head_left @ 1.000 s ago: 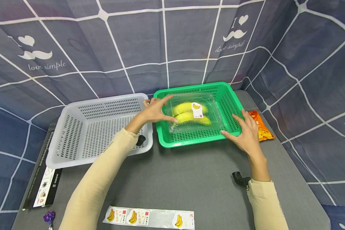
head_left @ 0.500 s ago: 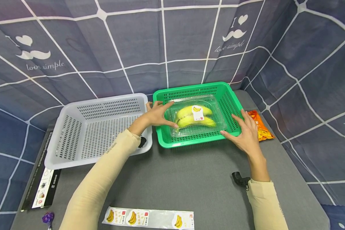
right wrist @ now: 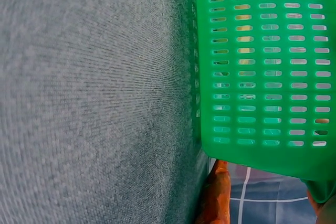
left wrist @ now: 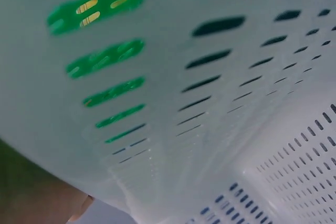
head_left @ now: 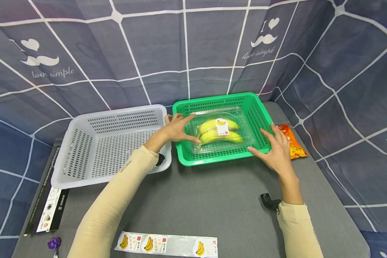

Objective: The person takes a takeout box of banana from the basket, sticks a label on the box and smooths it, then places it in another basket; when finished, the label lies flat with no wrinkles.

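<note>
A clear plastic clamshell box lies inside the green basket. Yellow bananas show through its lid, which bears a white banana label. My left hand reaches over the basket's left rim, thumb and forefinger spread at the box's left edge. My right hand is at the basket's right front corner, thumb by the front rim and fingers near the right rim. Whether either hand presses firmly cannot be told. In the left wrist view, only part of the hand shows.
A grey basket stands left, beside the green one. An orange snack bag lies right of the green basket. A strip of banana stickers, a purple-wrapped lollipop and a long black box lie on the grey table.
The box of bananas has settled lower and slightly right and nearer in the green basket; its left end was higher earlier. My left hand shifted slightly with it. My right hand stayed put.
</note>
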`<state>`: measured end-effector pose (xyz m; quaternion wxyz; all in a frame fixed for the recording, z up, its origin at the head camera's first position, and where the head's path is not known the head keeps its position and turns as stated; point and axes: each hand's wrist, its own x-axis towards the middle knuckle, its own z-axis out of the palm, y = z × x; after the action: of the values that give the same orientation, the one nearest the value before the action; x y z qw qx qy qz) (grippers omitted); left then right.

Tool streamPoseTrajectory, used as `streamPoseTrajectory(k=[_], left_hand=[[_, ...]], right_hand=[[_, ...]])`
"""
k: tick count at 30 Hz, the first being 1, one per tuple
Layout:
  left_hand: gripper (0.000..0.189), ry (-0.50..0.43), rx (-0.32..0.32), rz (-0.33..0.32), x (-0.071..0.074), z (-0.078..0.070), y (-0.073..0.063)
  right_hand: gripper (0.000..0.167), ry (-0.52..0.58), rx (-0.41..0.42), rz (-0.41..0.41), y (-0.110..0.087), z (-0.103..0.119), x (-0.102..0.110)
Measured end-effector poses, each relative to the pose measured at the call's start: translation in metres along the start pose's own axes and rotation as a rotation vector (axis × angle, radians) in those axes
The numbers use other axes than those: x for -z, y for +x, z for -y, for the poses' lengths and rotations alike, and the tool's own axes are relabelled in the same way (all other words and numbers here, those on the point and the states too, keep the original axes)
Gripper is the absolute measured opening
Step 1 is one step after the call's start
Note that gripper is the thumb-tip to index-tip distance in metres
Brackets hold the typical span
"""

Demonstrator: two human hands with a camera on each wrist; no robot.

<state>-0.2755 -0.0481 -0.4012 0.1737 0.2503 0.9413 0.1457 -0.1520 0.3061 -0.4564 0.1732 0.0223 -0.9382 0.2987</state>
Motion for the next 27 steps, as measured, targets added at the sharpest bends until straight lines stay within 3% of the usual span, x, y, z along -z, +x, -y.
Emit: streamPoseTrajectory(k=[8,12,16,23,27], left_hand=[[0.106,0.0,-0.044,-0.081,0.012,-0.004,-0.017],[0.096,0.015,-0.103,-0.139,0.028,-0.013,-0.037],[0.081,0.003,-0.183,-0.218,0.038,-0.022,-0.066],[0.05,-0.027,-0.312,-0.403,0.027,-0.024,-0.111],[0.041,0.068,-0.325,-0.519,0.016,-0.028,-0.136]], right_hand=[[0.082,-0.003,0.002,0.006,0.0,0.002,-0.001],[0.081,-0.013,0.002,-0.005,0.0,0.003,0.0],[0.082,-0.018,-0.013,0.005,0.0,0.004,0.002],[0.082,-0.029,-0.01,0.017,0.0,0.007,0.003],[0.081,-0.032,-0.007,0.026,-0.001,0.006,0.003]])
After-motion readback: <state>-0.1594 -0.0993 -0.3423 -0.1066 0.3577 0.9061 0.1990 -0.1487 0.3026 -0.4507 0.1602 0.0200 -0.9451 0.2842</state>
